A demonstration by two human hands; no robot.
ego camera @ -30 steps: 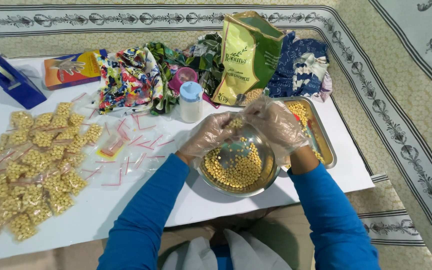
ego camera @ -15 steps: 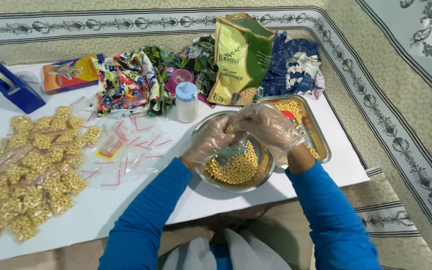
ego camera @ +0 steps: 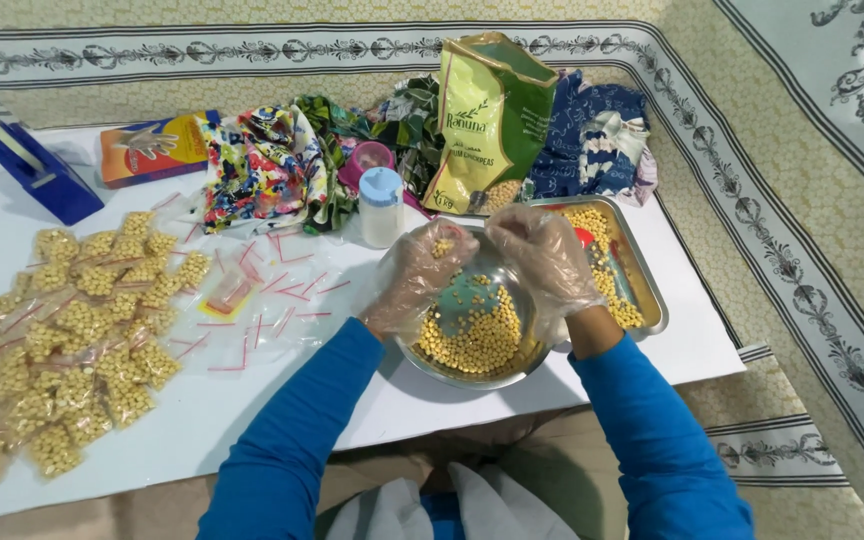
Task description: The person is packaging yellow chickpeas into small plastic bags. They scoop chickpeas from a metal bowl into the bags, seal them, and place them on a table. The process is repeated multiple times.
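Right over the steel bowl (ego camera: 472, 375) of chickpeas, both gloved hands meet. The left hand (ego camera: 422, 275) is pinched on a small clear bag (ego camera: 444, 246) with a few chickpeas inside (held above the bowl's far rim), while the right hand (ego camera: 542, 255) curls closed just beside it; what it grips I cannot tell.

green pouch (ego camera: 497, 120) upright, orange box (ego camera: 152, 148) flat
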